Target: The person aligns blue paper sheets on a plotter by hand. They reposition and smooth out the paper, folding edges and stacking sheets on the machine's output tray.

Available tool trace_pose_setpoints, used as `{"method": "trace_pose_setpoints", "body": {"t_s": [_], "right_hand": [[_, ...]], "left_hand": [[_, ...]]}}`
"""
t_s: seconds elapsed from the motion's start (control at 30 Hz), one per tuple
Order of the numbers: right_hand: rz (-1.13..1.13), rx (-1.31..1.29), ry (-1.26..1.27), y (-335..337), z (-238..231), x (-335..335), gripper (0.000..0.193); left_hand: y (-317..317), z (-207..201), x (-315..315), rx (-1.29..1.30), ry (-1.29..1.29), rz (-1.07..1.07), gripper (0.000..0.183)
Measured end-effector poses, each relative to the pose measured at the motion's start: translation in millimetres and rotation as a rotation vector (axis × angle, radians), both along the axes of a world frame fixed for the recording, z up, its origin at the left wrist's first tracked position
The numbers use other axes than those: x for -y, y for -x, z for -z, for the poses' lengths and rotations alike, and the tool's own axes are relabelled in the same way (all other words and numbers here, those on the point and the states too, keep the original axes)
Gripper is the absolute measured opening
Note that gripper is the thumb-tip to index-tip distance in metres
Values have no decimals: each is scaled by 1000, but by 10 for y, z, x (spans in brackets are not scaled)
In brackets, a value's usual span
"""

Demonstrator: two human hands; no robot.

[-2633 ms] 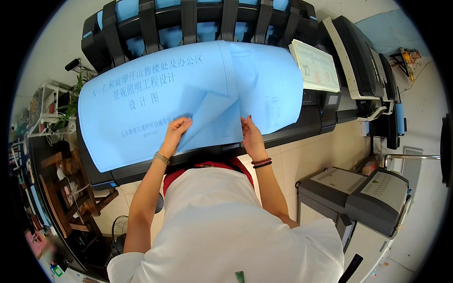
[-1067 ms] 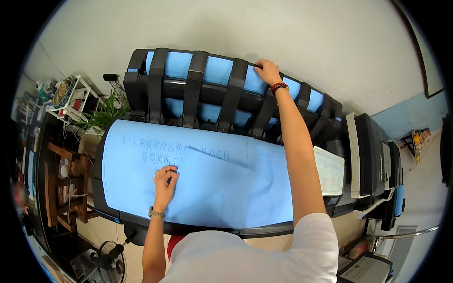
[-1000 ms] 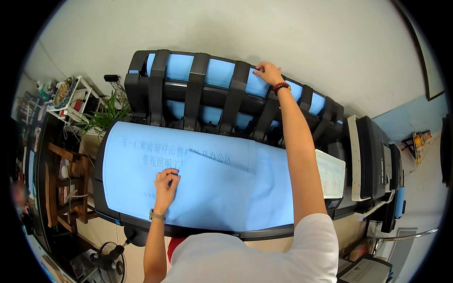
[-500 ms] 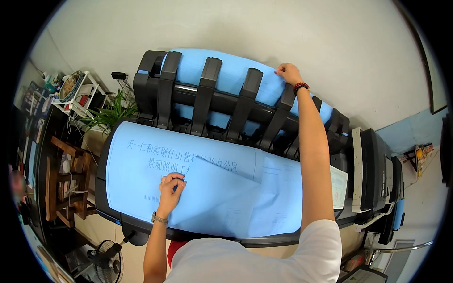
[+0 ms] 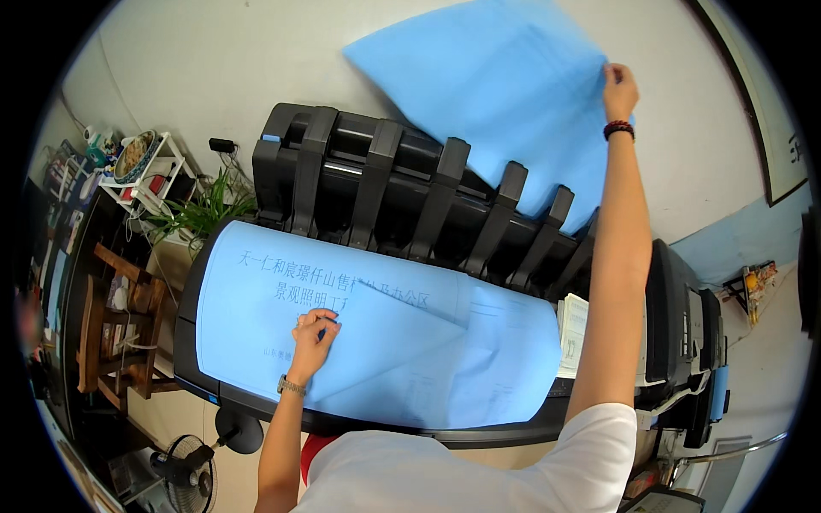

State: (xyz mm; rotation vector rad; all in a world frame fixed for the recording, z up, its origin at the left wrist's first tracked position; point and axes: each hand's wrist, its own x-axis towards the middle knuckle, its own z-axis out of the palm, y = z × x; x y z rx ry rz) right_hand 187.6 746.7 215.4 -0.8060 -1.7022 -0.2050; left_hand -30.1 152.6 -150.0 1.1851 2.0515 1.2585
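Note:
My right hand [image 5: 620, 91], closed, pinches the edge of a large blue paper sheet [image 5: 505, 94]. The sheet hangs in the air above the back of a black wide-format printer [image 5: 278, 171], its lower part reaching behind the upright black arms [image 5: 445, 192]. On the printer's curved top lies a stack of blue printed sheets [image 5: 248, 316], the uppermost with a corner folded over. My left hand [image 5: 315, 342] is over these sheets near the fold, thumb and fingers brought together in a pinch; whether paper is between them I cannot make out.
Pale papers [image 5: 573, 333] lie at the printer's right end. A potted plant [image 5: 209, 205] and a white rack [image 5: 154, 179] stand to the left. Below them are a wooden chair [image 5: 124, 325] and a fan [image 5: 188, 479]. Dark equipment [image 5: 676, 325] stands at right.
My right hand has moved up and right, lifting the blue sheet from behind the printer's upright arms into the air. My left hand has stayed nearly in place.

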Motion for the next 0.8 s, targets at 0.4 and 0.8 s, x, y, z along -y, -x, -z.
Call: {"method": "trace_pose_setpoints", "body": {"t_s": [0.4, 0.8], "right_hand": [[-517, 198, -176, -80, -1753, 2218, 18], [-775, 457, -182, -95, -1858, 3843, 22]], "left_hand": [[14, 201, 11, -39, -58, -3, 18], [-84, 185, 44, -177, -3, -5, 15]]}}
